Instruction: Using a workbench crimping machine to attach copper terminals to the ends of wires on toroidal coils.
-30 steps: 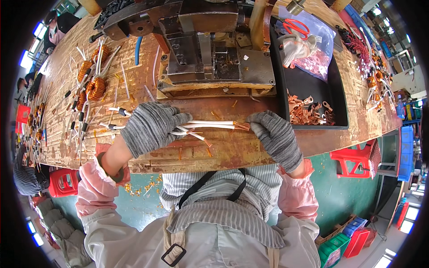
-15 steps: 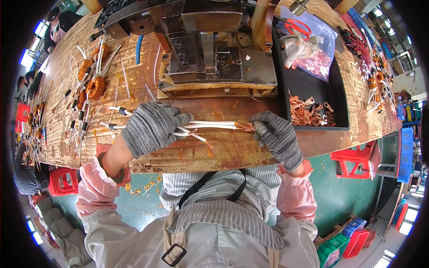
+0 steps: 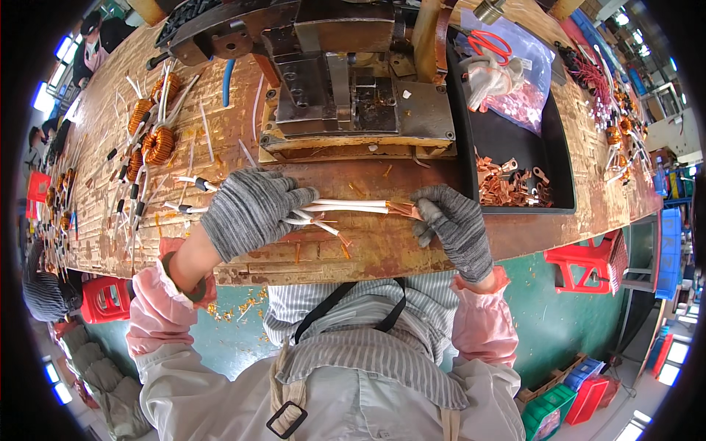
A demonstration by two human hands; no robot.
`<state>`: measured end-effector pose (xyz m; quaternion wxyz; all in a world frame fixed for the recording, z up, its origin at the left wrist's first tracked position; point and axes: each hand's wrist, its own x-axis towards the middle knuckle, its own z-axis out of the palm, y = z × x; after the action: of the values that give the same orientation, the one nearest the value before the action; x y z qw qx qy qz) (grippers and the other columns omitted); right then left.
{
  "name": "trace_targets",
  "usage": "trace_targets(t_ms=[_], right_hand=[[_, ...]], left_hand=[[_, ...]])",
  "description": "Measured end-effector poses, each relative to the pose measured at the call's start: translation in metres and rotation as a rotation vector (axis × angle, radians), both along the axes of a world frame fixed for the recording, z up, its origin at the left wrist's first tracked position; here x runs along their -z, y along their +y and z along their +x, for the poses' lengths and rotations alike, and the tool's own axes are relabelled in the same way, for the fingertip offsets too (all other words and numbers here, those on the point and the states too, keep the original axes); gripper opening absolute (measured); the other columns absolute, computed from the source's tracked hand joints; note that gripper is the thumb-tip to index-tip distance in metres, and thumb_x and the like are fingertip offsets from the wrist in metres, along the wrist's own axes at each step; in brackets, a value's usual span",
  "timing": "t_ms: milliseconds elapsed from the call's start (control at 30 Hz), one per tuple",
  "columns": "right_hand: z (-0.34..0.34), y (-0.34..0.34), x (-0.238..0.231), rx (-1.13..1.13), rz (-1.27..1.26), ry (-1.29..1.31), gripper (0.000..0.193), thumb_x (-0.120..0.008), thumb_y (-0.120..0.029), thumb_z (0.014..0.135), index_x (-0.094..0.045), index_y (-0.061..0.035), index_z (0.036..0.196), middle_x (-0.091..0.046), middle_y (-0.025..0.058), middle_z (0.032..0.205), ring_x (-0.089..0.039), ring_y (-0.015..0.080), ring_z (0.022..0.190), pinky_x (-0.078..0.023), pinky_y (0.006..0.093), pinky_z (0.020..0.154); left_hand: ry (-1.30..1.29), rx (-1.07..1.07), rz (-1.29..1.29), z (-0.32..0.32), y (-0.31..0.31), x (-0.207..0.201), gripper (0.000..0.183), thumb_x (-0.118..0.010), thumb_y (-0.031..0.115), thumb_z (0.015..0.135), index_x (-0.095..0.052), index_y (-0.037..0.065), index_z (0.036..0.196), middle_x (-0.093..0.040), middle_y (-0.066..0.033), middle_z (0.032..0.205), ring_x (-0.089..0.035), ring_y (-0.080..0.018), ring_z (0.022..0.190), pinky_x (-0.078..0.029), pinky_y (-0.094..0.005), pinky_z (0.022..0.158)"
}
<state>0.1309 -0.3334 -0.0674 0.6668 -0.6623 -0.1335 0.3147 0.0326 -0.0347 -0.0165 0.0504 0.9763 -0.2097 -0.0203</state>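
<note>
Scuffed tabletop (image 3: 397,253) below, my left hand (image 3: 254,212) grips white wires (image 3: 353,207); my right hand (image 3: 457,231) pinches bare copper strands (image 3: 399,209), which uneven pressure could splay

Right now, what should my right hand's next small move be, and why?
Probably a light gathering pinch on the bare copper ends: the strands look slightly loose, the right hand is right at their tips, and the left hand has its grip round the white wires behind them. Whether the right fingers already press the strands, I can't tell.
</note>
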Motion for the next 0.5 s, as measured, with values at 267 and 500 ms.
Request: trace_targets(t_ms=[267,500], right_hand=[[-0.001,0.002,0.002,0.0,-0.008,0.081,0.021,-0.054,-0.012,0.095,-0.058,0.0043,0.108,-0.063,0.008,0.076,-0.059,0.0098,0.059,-0.049,0.0215,0.053],[-0.003,0.001,0.01,-0.006,0.106,0.026,0.02,-0.055,-0.013,0.096,-0.058,0.0034,0.107,-0.062,0.007,0.076,-0.059,0.0091,0.06,-0.049,0.0216,0.056]], left_hand=[[0.014,-0.029,0.008,0.0,-0.002,0.001,0.034,-0.064,0.029,0.076,-0.066,0.011,0.105,-0.063,-0.0059,0.086,-0.061,-0.0275,0.078,-0.049,-0.0387,0.068],[0.048,-0.01,0.033,0.001,-0.003,-0.003,0.037,-0.061,0.033,0.08,-0.064,0.011,0.11,-0.06,-0.0071,0.082,-0.061,-0.0268,0.079,-0.049,-0.0396,0.068]])
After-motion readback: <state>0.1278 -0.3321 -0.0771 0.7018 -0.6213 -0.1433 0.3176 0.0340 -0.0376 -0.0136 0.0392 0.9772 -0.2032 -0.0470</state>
